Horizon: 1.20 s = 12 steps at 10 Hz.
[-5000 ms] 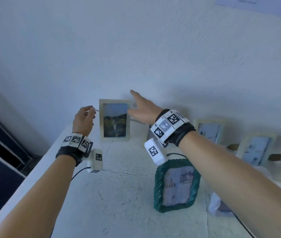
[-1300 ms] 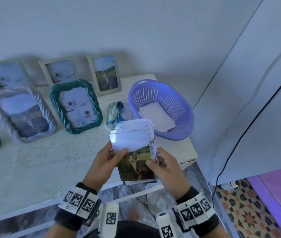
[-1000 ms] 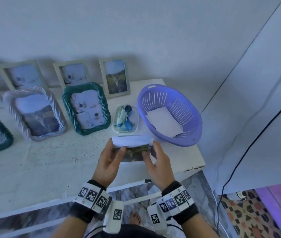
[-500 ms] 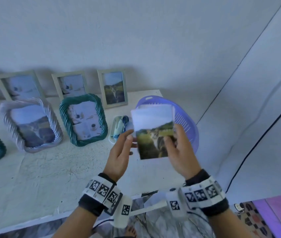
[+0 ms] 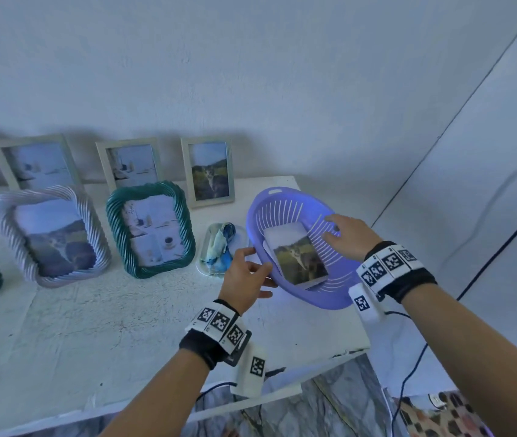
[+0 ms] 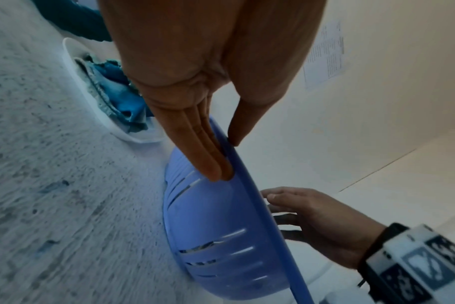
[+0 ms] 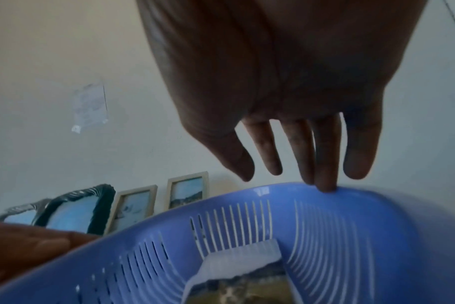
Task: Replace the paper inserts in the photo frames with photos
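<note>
1. While the purple basket point(image 5: 306, 298) sits tilted at the right end of the counter point(image 5: 93, 326), the left hand point(image 5: 246, 275) pinches its near-left rim, thumb inside and fingers point(image 6: 210, 162) under the lip: a grip grasping the basket.
2. Right hand point(image 5: 350, 236): fingers straight and spread, one fingertip touching the far-right rim; grip released, holding nothing.
3. Stack of photos point(image 5: 298, 258): lying inside the basket, cat picture uppermost, over a white sheet; the stack leans against the slotted wall.
4. Photo frames: three pale wooden ones stand against the wall, the rightmost point(image 5: 208, 171) already showing the cat photo, the other two point(image 5: 129, 165) point(image 5: 34, 164) apparently with paper inserts. In front, a green rope frame point(image 5: 151, 225) carries a four-panel insert and a white rope frame point(image 5: 52, 233) a landscape print.
5. Small tray point(image 5: 219, 250): holds blue-green cloth, just left of the basket.
6. Handling note, as judgement: steady the basket with both hands, set it down level so the stack does not slide or curl, and keep it clear of the counter edge. The green frame looks the likely next piece to open.
7. Change against half a second ago: the stack, then held up between both hands above the counter, now lies in the basket; both hands have moved onto the rim.
</note>
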Each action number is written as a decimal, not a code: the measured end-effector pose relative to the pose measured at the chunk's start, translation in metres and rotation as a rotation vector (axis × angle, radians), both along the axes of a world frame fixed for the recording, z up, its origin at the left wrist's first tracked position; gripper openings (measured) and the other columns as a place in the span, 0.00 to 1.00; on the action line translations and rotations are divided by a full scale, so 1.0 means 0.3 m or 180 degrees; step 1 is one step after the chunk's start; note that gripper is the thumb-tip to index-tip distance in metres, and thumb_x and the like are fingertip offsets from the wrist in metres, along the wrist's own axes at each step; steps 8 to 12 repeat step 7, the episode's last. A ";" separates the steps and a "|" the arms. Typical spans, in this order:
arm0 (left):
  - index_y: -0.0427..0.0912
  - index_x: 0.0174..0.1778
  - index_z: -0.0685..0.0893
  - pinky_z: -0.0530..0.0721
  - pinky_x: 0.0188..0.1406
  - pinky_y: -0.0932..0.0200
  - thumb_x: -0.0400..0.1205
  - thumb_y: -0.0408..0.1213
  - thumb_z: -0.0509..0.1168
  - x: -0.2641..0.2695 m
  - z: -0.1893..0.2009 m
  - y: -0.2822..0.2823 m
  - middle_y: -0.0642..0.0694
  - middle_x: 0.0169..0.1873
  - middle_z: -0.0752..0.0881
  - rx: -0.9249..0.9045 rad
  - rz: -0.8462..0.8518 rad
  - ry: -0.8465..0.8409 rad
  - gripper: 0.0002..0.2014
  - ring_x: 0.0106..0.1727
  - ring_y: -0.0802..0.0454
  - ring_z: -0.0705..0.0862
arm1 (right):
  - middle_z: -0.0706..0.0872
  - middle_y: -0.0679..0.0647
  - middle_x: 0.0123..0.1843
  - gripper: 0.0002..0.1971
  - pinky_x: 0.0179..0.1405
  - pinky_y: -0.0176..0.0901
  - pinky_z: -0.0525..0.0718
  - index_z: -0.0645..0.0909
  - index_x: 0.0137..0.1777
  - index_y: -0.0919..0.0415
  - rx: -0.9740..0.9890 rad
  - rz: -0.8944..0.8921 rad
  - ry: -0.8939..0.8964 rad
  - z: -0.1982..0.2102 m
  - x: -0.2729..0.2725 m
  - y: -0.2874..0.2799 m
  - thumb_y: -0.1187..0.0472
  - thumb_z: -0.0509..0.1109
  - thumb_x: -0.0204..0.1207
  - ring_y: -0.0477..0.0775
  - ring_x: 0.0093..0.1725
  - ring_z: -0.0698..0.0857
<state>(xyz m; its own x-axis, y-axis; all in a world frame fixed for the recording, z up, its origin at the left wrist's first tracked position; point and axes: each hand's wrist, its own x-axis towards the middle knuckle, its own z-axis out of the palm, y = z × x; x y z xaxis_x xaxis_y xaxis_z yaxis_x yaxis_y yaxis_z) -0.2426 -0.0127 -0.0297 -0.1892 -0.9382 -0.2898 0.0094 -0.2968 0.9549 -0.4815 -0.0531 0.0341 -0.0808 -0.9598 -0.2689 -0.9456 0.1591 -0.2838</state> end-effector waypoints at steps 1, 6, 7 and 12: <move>0.44 0.71 0.70 0.90 0.35 0.52 0.84 0.34 0.65 0.000 -0.007 -0.016 0.40 0.44 0.87 0.0007 0.0105 0.0011 0.19 0.38 0.47 0.91 | 0.75 0.63 0.72 0.22 0.70 0.54 0.71 0.71 0.77 0.58 -0.0365 -0.0202 0.0281 -0.021 -0.026 0.018 0.54 0.59 0.84 0.67 0.72 0.72; 0.41 0.78 0.72 0.88 0.27 0.61 0.87 0.37 0.59 0.066 0.030 -0.235 0.50 0.38 0.84 -0.0529 -0.0016 -0.1074 0.21 0.34 0.52 0.87 | 0.80 0.61 0.71 0.20 0.71 0.53 0.74 0.78 0.72 0.61 -0.0715 -0.0403 -0.0441 -0.064 0.028 0.029 0.58 0.63 0.81 0.65 0.70 0.77; 0.42 0.76 0.73 0.90 0.31 0.56 0.87 0.39 0.60 0.085 0.023 -0.230 0.48 0.40 0.85 -0.0563 -0.0084 -0.1184 0.20 0.35 0.51 0.87 | 0.80 0.60 0.71 0.19 0.69 0.49 0.72 0.78 0.72 0.61 -0.0875 -0.0388 -0.0611 -0.033 0.036 0.042 0.59 0.63 0.82 0.62 0.69 0.78; 0.42 0.76 0.73 0.90 0.31 0.56 0.87 0.39 0.60 0.085 0.023 -0.230 0.48 0.40 0.85 -0.0563 -0.0084 -0.1184 0.20 0.35 0.51 0.87 | 0.80 0.60 0.71 0.19 0.69 0.49 0.72 0.78 0.72 0.61 -0.0875 -0.0388 -0.0611 -0.033 0.036 0.042 0.59 0.63 0.82 0.62 0.69 0.78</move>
